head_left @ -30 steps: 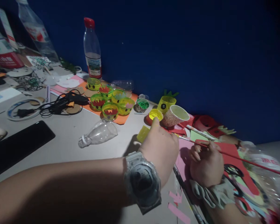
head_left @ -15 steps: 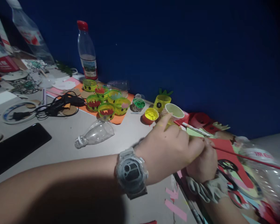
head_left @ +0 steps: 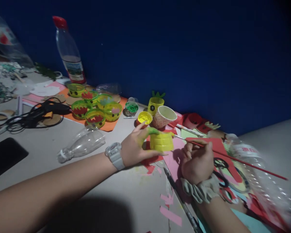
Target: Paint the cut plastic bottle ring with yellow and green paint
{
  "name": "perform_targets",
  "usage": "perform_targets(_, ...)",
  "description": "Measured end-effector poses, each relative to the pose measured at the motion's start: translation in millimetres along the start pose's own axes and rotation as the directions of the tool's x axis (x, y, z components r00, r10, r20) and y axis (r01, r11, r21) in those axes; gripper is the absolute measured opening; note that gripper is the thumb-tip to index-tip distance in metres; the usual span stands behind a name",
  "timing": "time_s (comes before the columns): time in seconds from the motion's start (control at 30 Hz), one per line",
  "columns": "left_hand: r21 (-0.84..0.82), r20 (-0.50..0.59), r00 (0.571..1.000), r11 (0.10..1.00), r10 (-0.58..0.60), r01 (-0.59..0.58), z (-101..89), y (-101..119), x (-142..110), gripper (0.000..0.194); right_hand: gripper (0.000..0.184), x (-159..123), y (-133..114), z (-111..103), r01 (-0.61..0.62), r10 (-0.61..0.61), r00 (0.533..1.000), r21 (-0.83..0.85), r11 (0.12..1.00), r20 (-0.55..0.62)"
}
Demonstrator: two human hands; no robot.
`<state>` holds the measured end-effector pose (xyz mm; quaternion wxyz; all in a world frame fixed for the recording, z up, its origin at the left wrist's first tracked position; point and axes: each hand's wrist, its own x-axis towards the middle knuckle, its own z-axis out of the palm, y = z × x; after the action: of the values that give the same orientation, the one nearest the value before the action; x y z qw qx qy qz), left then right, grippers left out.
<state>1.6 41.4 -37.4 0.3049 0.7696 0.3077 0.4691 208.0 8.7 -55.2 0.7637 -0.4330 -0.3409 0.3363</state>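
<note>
My left hand (head_left: 135,147) grips a yellow painted plastic ring (head_left: 161,141) between thumb and paint-smeared fingers, just above the table. A grey watch (head_left: 114,155) is on that wrist. My right hand (head_left: 197,160) is closed on a thin red paintbrush (head_left: 235,158), its tip pointing left toward the yellow ring and its handle running out to the right. A beige scrunchie (head_left: 200,192) circles the right wrist. A small pot of yellow paint (head_left: 145,117) and a patterned paper cup (head_left: 163,116) stand just beyond the ring.
Several green-yellow painted cups (head_left: 96,109) sit on an orange sheet. A cut clear bottle (head_left: 81,145) lies on its side, a red-capped bottle (head_left: 68,51) stands by the blue wall, a glue gun (head_left: 45,109) and a black phone (head_left: 3,156) lie left. Coloured paper scraps (head_left: 223,161) cover the right.
My left hand drew back from the yellow paint pot and now holds the yellow ring. My right hand keeps its hold on the brush. The view shifted to the right.
</note>
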Motion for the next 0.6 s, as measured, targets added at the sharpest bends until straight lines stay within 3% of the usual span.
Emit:
perform_targets(0.17, -0.1, 0.042, 0.992, 0.987, -0.12, 0.123, 4.4, -1.6, -0.2, 0.054, 0.043, 1.9, -1.7, -5.2, -0.033, 0.03, 0.999, 0.082, 0.996, 0.034)
perform_targets(0.37, -0.166, 0.128, 0.979, 0.97, -0.159, 0.179, 8.5, -1.8, 3.0, 0.052, 0.042, 6.6, -4.1, -4.0, -0.114, 0.109, 0.992, 0.085, 0.99, 0.056)
perform_targets(0.47, -0.271, 0.174, 0.974, 0.943, -0.148, 0.192, 10.1, -1.8, 2.5, 0.047, 0.044, 8.2, -0.7, -4.3, -0.168, 0.166, 0.983, 0.02, 0.986, 0.085)
perform_targets(0.6, -0.382, 0.134, 0.987, 0.914, -0.092, 0.137, 9.9, 0.2, 4.0, 0.046, 0.042, 8.5, 3.9, -6.1, -0.197, 0.201, 0.972, -0.049, 0.979, 0.119)
